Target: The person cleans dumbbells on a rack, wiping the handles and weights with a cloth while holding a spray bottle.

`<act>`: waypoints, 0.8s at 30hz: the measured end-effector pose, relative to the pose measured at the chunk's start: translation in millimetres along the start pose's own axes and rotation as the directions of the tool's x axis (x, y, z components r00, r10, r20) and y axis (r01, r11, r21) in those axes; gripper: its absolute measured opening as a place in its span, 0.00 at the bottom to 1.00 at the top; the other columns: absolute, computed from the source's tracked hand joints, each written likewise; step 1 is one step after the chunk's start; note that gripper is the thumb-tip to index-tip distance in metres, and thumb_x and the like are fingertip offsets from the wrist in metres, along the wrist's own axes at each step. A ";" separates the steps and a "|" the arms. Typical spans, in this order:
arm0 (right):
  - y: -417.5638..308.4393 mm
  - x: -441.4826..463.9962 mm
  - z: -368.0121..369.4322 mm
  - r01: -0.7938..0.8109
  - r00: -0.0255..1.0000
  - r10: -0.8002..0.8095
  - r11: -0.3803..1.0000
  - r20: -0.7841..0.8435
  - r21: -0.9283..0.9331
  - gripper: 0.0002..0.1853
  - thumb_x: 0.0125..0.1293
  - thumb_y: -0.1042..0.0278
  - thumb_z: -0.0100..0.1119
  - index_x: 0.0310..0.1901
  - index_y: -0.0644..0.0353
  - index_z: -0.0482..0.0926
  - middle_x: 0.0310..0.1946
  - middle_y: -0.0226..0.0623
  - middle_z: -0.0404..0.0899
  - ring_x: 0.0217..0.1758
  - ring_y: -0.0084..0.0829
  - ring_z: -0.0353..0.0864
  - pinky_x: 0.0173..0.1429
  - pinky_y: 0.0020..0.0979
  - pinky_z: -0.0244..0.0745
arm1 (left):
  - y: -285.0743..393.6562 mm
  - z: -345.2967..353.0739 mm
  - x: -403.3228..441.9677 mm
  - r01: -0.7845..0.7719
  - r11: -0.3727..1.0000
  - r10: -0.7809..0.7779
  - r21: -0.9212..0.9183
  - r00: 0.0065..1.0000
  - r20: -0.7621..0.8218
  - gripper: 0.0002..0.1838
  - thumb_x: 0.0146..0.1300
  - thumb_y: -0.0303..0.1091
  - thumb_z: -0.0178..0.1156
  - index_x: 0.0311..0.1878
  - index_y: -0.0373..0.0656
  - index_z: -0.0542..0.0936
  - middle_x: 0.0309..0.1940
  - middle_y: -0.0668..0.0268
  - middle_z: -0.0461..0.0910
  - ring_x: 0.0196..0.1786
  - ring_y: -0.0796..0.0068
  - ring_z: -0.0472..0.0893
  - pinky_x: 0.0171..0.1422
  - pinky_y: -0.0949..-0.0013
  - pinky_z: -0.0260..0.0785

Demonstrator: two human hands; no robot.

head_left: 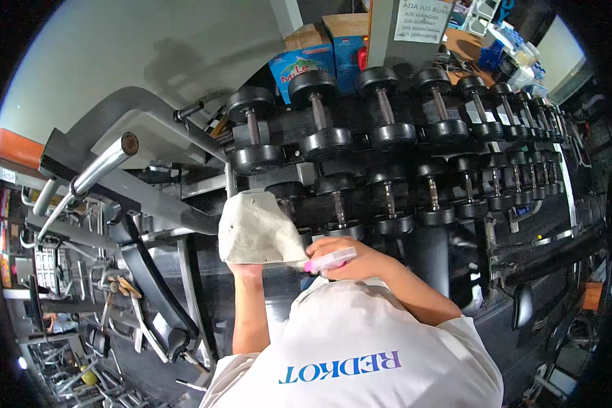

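Note:
A greyish-white cloth [258, 228] drapes over my left hand [246, 271], which is raised in front of my chest. It hides the fingers; only the lower part of the hand and the wrist show beneath it. Close beside the cloth's lower right corner is my right hand [353, 256], closed around a small spray bottle [332, 260] with a white body and a bright pink tip. The pink tip points left toward the cloth. Most of the bottle is hidden by the hand. Black dumbbells with metal handles, such as one on the lower tier [338, 204], lie just beyond both hands.
Two tiers of dumbbells [386, 109] run to the right on a rack. A weight machine with a chrome bar [102, 166] and a black padded bench [153, 279] stands at the left. Blue cartons [302, 62] sit behind the rack, near a post with a paper sign [421, 20].

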State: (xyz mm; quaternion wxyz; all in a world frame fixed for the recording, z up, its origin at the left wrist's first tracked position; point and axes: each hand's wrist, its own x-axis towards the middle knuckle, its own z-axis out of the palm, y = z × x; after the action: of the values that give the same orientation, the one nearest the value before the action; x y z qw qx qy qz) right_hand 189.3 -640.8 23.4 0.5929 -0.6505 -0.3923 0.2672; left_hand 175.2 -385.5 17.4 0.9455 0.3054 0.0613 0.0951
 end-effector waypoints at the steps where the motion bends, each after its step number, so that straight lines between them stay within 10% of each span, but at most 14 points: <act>1: 11.1 -4.3 -5.0 -0.042 0.998 0.044 0.999 -0.046 0.026 0.19 0.52 0.75 0.63 0.49 0.59 0.82 0.52 0.39 0.79 0.52 0.36 0.80 0.55 0.33 0.75 | 0.3 5.2 -0.5 -0.053 0.996 0.058 0.075 0.996 -0.061 0.24 0.69 0.41 0.52 0.62 0.33 0.71 0.55 0.54 0.77 0.55 0.61 0.79 0.61 0.59 0.73; 2: 18.6 -8.6 -11.4 -0.085 0.992 0.089 0.995 -0.090 0.052 0.20 0.53 0.76 0.63 0.50 0.58 0.82 0.54 0.38 0.79 0.54 0.35 0.80 0.56 0.31 0.75 | 0.2 9.4 0.2 -0.102 0.983 0.120 0.151 0.986 -0.117 0.25 0.69 0.43 0.52 0.59 0.30 0.73 0.52 0.54 0.79 0.51 0.62 0.81 0.58 0.63 0.75; 3: 22.2 -12.0 -21.3 -0.096 0.990 0.110 0.985 -0.087 0.144 0.21 0.53 0.78 0.62 0.51 0.56 0.83 0.54 0.37 0.80 0.55 0.32 0.79 0.57 0.28 0.74 | 4.0 11.9 2.3 -0.367 0.594 0.337 0.716 0.921 0.193 0.24 0.69 0.40 0.51 0.59 0.28 0.72 0.53 0.52 0.78 0.52 0.61 0.81 0.58 0.62 0.75; 4: 31.5 -12.4 -26.8 -0.006 0.987 0.005 1.000 -0.161 -0.009 0.18 0.54 0.78 0.63 0.49 0.61 0.82 0.47 0.38 0.83 0.51 0.30 0.82 0.55 0.28 0.75 | 3.8 17.7 -2.7 -0.358 0.592 0.343 0.723 0.923 0.175 0.24 0.69 0.40 0.51 0.59 0.28 0.72 0.53 0.52 0.78 0.52 0.61 0.81 0.58 0.62 0.75; 6: 43.6 -17.3 -40.6 -0.310 0.943 0.309 0.951 -0.128 0.013 0.17 0.53 0.76 0.65 0.47 0.61 0.83 0.42 0.37 0.84 0.44 0.27 0.82 0.50 0.27 0.76 | 5.6 30.8 -22.7 -0.416 0.481 0.502 0.772 0.852 0.147 0.25 0.70 0.39 0.49 0.61 0.28 0.72 0.54 0.52 0.78 0.53 0.60 0.80 0.62 0.60 0.73; 8: 45.4 -15.0 -51.1 -0.341 0.937 0.329 0.935 -0.121 -0.097 0.13 0.55 0.73 0.66 0.43 0.58 0.84 0.34 0.33 0.83 0.35 0.26 0.80 0.42 0.29 0.75 | 15.5 48.1 -51.9 -0.373 0.879 0.425 0.298 0.895 -0.133 0.33 0.70 0.49 0.51 0.65 0.27 0.66 0.60 0.49 0.74 0.58 0.57 0.77 0.62 0.56 0.72; 10: 49.1 -9.6 -55.5 -0.321 0.945 0.315 0.945 -0.082 -0.061 0.11 0.55 0.72 0.66 0.42 0.58 0.83 0.32 0.35 0.83 0.34 0.28 0.82 0.42 0.30 0.75 | 36.4 52.8 -58.9 -0.549 0.494 0.556 0.675 0.796 0.241 0.34 0.70 0.52 0.51 0.66 0.30 0.67 0.61 0.50 0.73 0.57 0.54 0.77 0.60 0.55 0.73; 12: 60.2 -0.9 -52.8 -0.298 0.954 0.295 0.952 -0.045 -0.066 0.11 0.55 0.71 0.66 0.41 0.58 0.83 0.32 0.36 0.83 0.35 0.29 0.82 0.42 0.30 0.75 | 53.5 42.6 -51.9 -0.300 0.845 0.501 0.442 0.734 -0.459 0.35 0.69 0.54 0.52 0.66 0.32 0.67 0.60 0.52 0.73 0.54 0.55 0.78 0.59 0.57 0.73; 18: 55.8 32.3 -28.2 -0.117 0.993 0.121 0.952 -0.002 -0.281 0.13 0.60 0.59 0.65 0.41 0.57 0.82 0.32 0.39 0.83 0.35 0.38 0.82 0.41 0.34 0.75 | 24.9 32.1 -22.9 -0.219 0.974 0.211 0.055 0.970 0.124 0.30 0.70 0.39 0.53 0.70 0.33 0.62 0.59 0.54 0.74 0.54 0.64 0.78 0.63 0.63 0.70; 20: 53.3 33.9 -21.8 -0.155 0.988 0.157 0.974 -0.003 -0.162 0.16 0.61 0.52 0.64 0.37 0.58 0.79 0.29 0.41 0.81 0.34 0.43 0.82 0.39 0.39 0.74 | 15.9 57.1 -41.0 -0.215 0.898 0.250 0.384 0.967 -0.041 0.32 0.70 0.40 0.55 0.71 0.33 0.61 0.59 0.56 0.74 0.55 0.65 0.78 0.62 0.64 0.70; 24: 51.2 25.7 -7.4 -0.307 0.950 0.305 0.951 -0.068 -0.029 0.18 0.63 0.49 0.63 0.37 0.58 0.79 0.25 0.40 0.80 0.29 0.37 0.81 0.35 0.37 0.73 | 38.5 33.7 -51.9 -0.157 0.909 0.227 0.385 0.963 -0.144 0.28 0.71 0.38 0.53 0.69 0.34 0.64 0.55 0.57 0.75 0.53 0.66 0.78 0.59 0.65 0.71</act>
State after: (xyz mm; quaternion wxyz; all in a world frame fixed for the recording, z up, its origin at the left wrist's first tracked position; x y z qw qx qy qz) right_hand 219.4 -623.1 -22.6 0.5434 -0.7229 -0.2731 0.3279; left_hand 125.0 -385.2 70.3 0.8469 0.4725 0.1356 0.2026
